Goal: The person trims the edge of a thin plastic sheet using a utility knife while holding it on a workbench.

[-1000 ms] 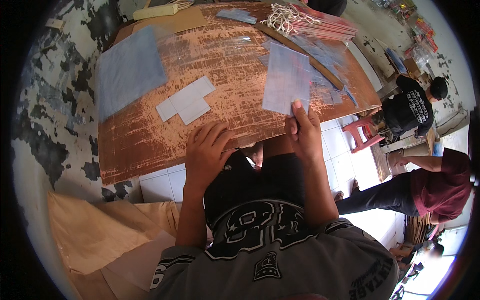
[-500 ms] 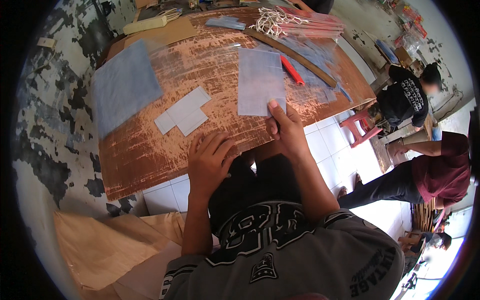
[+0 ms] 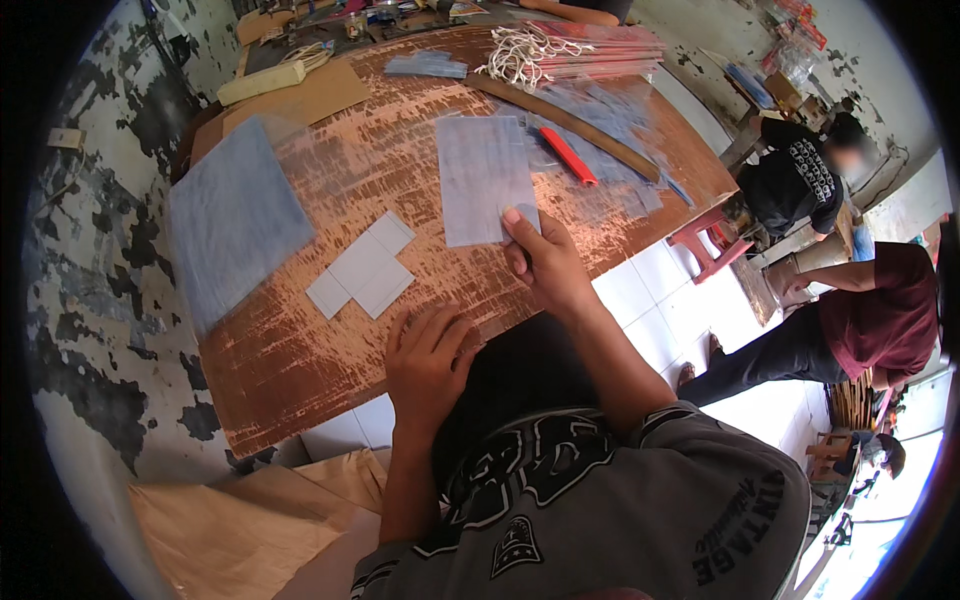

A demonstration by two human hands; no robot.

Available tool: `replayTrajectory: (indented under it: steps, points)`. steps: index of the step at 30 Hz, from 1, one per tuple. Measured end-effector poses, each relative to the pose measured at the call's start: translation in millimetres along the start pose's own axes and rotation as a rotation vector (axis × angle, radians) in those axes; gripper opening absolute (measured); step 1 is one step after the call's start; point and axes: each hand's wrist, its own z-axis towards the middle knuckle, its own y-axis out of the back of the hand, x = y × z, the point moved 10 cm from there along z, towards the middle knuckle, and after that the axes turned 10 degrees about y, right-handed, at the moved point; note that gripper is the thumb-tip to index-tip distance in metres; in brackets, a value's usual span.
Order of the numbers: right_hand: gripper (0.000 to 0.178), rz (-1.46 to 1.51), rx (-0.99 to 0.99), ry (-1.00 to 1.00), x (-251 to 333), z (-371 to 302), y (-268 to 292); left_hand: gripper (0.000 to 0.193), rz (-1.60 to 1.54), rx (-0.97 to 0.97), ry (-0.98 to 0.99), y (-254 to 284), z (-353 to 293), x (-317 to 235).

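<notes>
My right hand (image 3: 543,255) pinches the lower right corner of a rectangular translucent plastic sheet (image 3: 485,180), thumb on top. The sheet is over the table, left of a red-handled cutter (image 3: 568,156); whether it touches the tabletop I cannot tell. My left hand (image 3: 430,350) rests at the table's near edge, fingers spread and holding nothing. Just beyond its fingertips lies a white cut-out piece (image 3: 362,268) of stepped shape with thin lines on it.
Large bluish plastic sheets (image 3: 240,220) cover the worn brown table's (image 3: 290,370) left side. A long brown strip (image 3: 570,130) crosses plastic scraps at right. Behind it are red-edged pieces with white cords (image 3: 590,50). Two people (image 3: 800,180) and a pink stool (image 3: 708,245) are at right.
The view has shifted a little. The plastic sheet, still in my right hand, is slightly farther left of the cutter. My left hand stays at the table edge.
</notes>
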Motion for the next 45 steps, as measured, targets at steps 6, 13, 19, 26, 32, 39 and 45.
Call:
replayTrajectory:
  steps: [6, 13, 19, 26, 32, 39, 45]
  points:
    - [0.034, -0.056, 0.056, -0.057, -9.5, 4.3, 4.8, 0.033, 0.014, 0.026, 0.021, -3.3, 1.0, 3.2]
    - [0.033, -0.08, 0.053, -0.177, -27.2, 2.8, 26.1, 0.037, 0.002, 0.049, 0.043, -5.1, 2.4, 5.8]
    - [0.033, 0.036, 0.087, -0.198, -26.6, 6.6, 30.4, 0.041, 0.051, 0.105, 0.087, -4.6, 3.8, 2.8]
    - [0.033, 0.129, 0.155, -0.218, -34.0, 6.1, 39.0, 0.044, 0.083, 0.132, 0.105, -13.6, 4.4, -0.1]
    - [0.038, 0.061, 0.283, -0.262, -31.5, 6.7, 30.1, 0.042, 0.074, 0.138, 0.12, -8.6, 14.6, -9.4]
    - [0.039, -0.01, 0.345, -0.243, -31.8, 4.3, 27.4, 0.032, 0.049, 0.065, 0.185, -9.4, 30.3, -9.5]
    - [0.036, 0.033, 0.352, -0.228, -34.5, -1.9, 23.5, 0.026, 0.048, -0.038, 0.199, -12.6, 47.9, -16.3]
